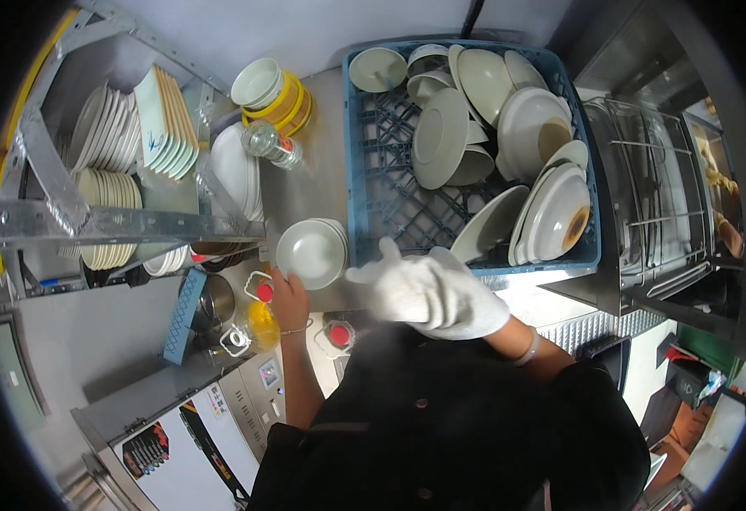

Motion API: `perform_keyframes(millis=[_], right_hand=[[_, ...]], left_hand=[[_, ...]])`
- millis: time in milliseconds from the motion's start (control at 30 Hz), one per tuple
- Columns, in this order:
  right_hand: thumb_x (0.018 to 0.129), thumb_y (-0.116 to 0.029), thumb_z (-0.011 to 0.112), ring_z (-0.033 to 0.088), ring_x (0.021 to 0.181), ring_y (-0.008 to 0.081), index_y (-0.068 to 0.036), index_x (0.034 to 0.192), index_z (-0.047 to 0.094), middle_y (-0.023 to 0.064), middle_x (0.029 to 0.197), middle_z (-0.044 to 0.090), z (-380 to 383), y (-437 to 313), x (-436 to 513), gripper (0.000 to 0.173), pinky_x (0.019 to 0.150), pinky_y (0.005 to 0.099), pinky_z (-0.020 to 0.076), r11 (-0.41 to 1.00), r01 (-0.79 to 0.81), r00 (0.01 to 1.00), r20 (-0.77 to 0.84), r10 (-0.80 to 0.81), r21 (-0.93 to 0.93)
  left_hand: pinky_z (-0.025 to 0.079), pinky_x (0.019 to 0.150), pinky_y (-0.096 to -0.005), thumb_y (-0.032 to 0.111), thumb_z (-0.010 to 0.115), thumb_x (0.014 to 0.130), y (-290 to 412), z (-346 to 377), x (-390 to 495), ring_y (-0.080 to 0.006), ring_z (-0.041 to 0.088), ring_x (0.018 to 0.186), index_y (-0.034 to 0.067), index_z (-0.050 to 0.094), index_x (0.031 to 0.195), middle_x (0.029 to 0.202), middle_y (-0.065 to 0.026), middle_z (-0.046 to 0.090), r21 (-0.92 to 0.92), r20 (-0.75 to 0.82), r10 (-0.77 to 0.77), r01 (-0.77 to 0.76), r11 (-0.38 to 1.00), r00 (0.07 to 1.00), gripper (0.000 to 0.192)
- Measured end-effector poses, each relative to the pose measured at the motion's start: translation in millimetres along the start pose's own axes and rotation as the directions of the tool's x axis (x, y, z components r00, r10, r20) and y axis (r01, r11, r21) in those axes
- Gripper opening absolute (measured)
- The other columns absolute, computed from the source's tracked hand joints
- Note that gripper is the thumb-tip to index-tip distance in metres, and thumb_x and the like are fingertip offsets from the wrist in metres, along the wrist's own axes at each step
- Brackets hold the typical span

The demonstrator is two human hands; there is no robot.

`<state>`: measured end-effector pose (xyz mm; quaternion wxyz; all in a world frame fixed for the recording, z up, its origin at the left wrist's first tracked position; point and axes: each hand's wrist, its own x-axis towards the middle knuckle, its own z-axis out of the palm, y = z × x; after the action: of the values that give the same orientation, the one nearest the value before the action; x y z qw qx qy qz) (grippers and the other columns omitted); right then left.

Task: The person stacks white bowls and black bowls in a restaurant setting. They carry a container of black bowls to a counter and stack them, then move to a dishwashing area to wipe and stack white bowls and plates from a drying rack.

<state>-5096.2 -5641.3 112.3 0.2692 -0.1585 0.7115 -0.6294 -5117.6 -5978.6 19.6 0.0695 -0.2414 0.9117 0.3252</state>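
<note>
My left hand is bare, its fingers at the near left rim of a stack of white bowls on the steel counter; whether it grips them I cannot tell. My right hand wears a white cloth glove and is partly blurred, in front of the near edge of a blue plastic dish rack. Nothing shows in its grasp. Within the rack, white plates, bowls and lidded-looking dishes lean at various angles on the right and far side. One dish has a brown stain.
A clear plastic bottle lies by a yellow-banded container topped with bowls. At left, a metal shelf holds stacked plates. Jugs with red caps stand below the counter. Wire racking is at right.
</note>
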Motion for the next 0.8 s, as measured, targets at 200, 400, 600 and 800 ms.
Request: perform_keyframes(millis=[200, 400, 600, 800], right_hand=[[0.063, -0.014, 0.077, 0.066, 0.088, 0.0300, -0.012, 0.124, 0.051, 0.0160, 0.114, 0.063, -12.0, 35.4, -43.7, 0.067, 0.069, 0.0317, 0.0526, 0.784, 0.214, 0.759, -0.406, -0.509, -0.583], [0.092, -0.019, 0.057, 0.060, 0.083, 0.0199, 0.003, 0.135, 0.039, 0.0148, 0.113, 0.058, 13.3, 44.5, -52.1, 0.051, 0.067, 0.0304, 0.0499, 0.148, 0.078, 0.937, -0.124, 0.328, 0.986], [0.084, -0.021, 0.067, 0.057, 0.087, 0.0194, 0.001, 0.135, 0.039, 0.0126, 0.118, 0.055, 11.4, 39.2, -79.0, 0.062, 0.071, 0.0308, 0.0497, 0.110, 0.209, 0.941, -0.230, 0.248, 0.972], [0.067, -0.001, 0.078, 0.060, 0.094, 0.0179, -0.001, 0.115, 0.059, 0.0089, 0.109, 0.062, 17.2, 52.2, -83.5, 0.052, 0.082, 0.0261, 0.0487, 0.959, 0.083, 0.717, -0.685, 0.132, 0.271]], left_hand=[[0.050, 0.074, -0.0357, 0.035, 0.067, 0.083, 118.4, -15.0, 3.8, -0.0277, 0.065, 0.079, 0.007, 0.052, 0.124, 0.088, -0.0105, 0.065, 0.244, -0.139, 0.377, -0.337, 0.909, 0.916, 0.052], [0.043, 0.095, -0.0404, 0.017, 0.069, 0.076, 280.8, 85.0, -3.9, -0.0365, 0.048, 0.115, 0.006, 0.051, 0.125, 0.125, -0.0162, 0.051, -0.056, 0.093, 0.958, -0.959, 0.277, 0.271, 0.053], [0.041, 0.098, -0.0428, 0.003, 0.054, 0.076, 303.3, 116.7, 30.7, -0.0357, 0.048, 0.118, 0.003, 0.045, 0.128, 0.129, -0.0181, 0.049, 0.128, 0.120, 0.955, -0.959, 0.255, 0.270, 0.053], [0.041, 0.098, -0.0381, -0.002, 0.045, 0.082, 271.9, 85.5, 100.7, -0.0369, 0.050, 0.118, 0.001, 0.036, 0.139, 0.131, -0.0236, 0.048, -0.103, 0.049, 0.790, -0.784, 0.613, 0.611, 0.057]])
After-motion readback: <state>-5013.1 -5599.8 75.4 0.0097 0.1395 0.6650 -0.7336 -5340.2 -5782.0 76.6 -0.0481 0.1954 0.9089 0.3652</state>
